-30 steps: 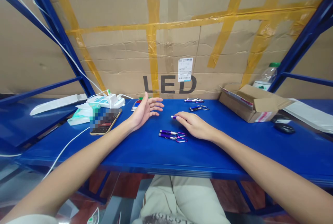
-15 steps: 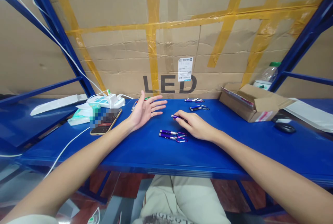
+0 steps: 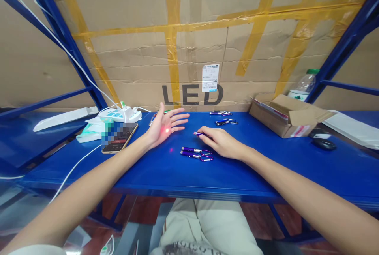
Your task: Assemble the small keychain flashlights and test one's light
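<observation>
My right hand [image 3: 220, 141] is closed around a small purple laser pointer [image 3: 196, 133], its tip poking out toward the left. Opposite it, my left hand [image 3: 166, 126] is held up open, palm facing the pointer and fingers spread. A bright red spot glows on that palm, and a fainter pinkish dot shows on the blue table [image 3: 148, 172] below. Two purple laser pointers with carabiner clips [image 3: 192, 154] lie side by side just in front of my right hand. Farther back are more pointers, one group [image 3: 225, 122] nearer and another [image 3: 219, 113] by the cardboard.
A phone [image 3: 120, 138], a green-white packet [image 3: 89, 132] and a white power strip [image 3: 118, 113] sit at left. An open cardboard box [image 3: 284, 117], a black mouse [image 3: 324, 145] and a bottle [image 3: 306, 83] are at right. A large cardboard sheet [image 3: 133, 61] stands behind.
A red light spot has appeared on my left palm, along with a faint dot on the table. Both hands have kept nearly the same place.
</observation>
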A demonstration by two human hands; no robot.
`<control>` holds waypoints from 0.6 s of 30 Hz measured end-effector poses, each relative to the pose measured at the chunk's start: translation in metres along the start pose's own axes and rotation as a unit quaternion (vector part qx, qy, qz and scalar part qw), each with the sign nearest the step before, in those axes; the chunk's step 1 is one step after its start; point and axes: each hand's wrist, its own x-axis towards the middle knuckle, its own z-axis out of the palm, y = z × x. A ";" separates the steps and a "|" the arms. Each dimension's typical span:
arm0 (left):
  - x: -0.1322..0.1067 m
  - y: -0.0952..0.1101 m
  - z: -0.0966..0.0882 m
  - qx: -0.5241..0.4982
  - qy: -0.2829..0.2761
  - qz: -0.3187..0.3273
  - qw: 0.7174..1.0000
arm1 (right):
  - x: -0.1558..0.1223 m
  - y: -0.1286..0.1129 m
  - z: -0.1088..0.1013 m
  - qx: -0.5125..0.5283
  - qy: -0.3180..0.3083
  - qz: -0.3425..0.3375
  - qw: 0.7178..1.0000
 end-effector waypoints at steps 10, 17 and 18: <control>0.001 -0.004 0.000 0.063 0.016 0.008 0.998 | 0.000 -0.001 -0.001 -0.008 -0.001 -0.009 1.000; 0.003 -0.007 0.001 0.092 0.052 0.016 0.994 | 0.000 0.011 -0.002 -0.070 -0.029 -0.014 0.997; 0.003 -0.007 0.002 0.092 0.056 0.017 0.994 | 0.000 0.012 -0.002 -0.078 -0.034 -0.013 0.996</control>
